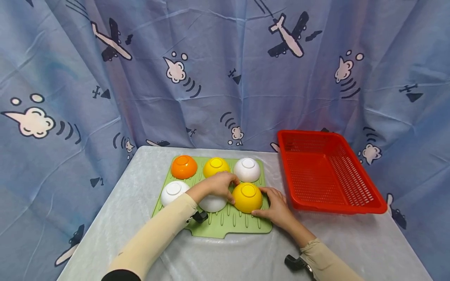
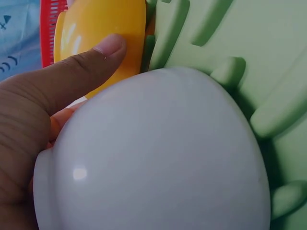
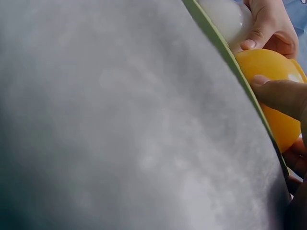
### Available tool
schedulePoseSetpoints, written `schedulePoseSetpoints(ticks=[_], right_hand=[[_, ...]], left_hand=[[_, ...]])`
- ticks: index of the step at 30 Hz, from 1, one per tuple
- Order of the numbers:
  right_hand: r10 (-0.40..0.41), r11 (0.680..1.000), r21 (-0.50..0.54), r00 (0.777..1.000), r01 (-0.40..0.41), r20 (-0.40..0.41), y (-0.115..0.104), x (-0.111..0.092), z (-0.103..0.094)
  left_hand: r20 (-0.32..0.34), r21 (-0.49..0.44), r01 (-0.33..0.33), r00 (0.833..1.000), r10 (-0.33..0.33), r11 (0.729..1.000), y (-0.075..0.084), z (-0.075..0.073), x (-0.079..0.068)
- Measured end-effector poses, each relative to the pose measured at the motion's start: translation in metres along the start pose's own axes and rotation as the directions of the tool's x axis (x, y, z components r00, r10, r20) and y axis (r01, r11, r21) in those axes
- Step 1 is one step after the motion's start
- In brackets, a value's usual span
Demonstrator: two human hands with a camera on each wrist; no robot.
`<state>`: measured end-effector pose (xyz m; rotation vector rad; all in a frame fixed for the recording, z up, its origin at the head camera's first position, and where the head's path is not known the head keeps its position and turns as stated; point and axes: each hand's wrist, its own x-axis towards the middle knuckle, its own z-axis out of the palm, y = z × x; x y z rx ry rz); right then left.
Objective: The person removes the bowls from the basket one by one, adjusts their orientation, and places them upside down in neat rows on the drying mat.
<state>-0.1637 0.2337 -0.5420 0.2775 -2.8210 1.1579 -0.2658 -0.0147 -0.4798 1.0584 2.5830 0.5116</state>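
Observation:
An upside-down yellow bowl [image 1: 247,198] sits at the front right of a green ridged mat [image 1: 207,230]. My left hand [image 1: 219,185] holds its left side, and in the left wrist view the thumb [image 2: 91,72] lies against the yellow wall. From the right, my right hand [image 1: 275,208] grips the same bowl, its thumb [image 3: 280,96] at the front and fingers round the far side. Beneath the left hand, a white bowl [image 1: 212,203] is partly hidden; it fills much of the left wrist view. Another white bowl [image 1: 174,191] stands left of it, partly behind the left forearm.
Along the mat's back row are an orange bowl [image 1: 184,167], a second yellow bowl [image 1: 216,167] and a white bowl [image 1: 247,169], all upside down. A red perforated basket [image 1: 365,177] stands to the right on the grey-covered table [image 1: 130,203]. A blue patterned curtain [image 1: 211,78] hangs behind.

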Motion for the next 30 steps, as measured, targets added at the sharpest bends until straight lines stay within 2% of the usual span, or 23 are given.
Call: schedulePoseSetpoints(ticks=[10,19,24,30], right_hand=[[0.014,1.0,-0.011,1.0,-0.014,0.017,-0.001,0.001,-0.003],[0.032,0.999,0.015,0.999,-0.033,0.043,-0.004,0.001,-0.009],[0.028,0.998,0.05,0.999,-0.03,0.042,-0.009,-0.001,-0.011],[-0.003,0.999,0.045,1.0,0.002,0.024,-0.017,-0.003,-0.013]], left_hand=[[-0.004,0.015,-0.017,1.0,0.017,1.0,0.0,-0.001,0.002],[-0.014,-0.034,-0.051,0.999,0.05,0.998,-0.003,-0.002,0.004],[-0.024,-0.057,-0.047,0.999,0.046,0.997,-0.004,-0.003,0.002],[-0.064,-0.087,-0.054,0.997,0.048,0.995,-0.002,-0.008,-0.005]])
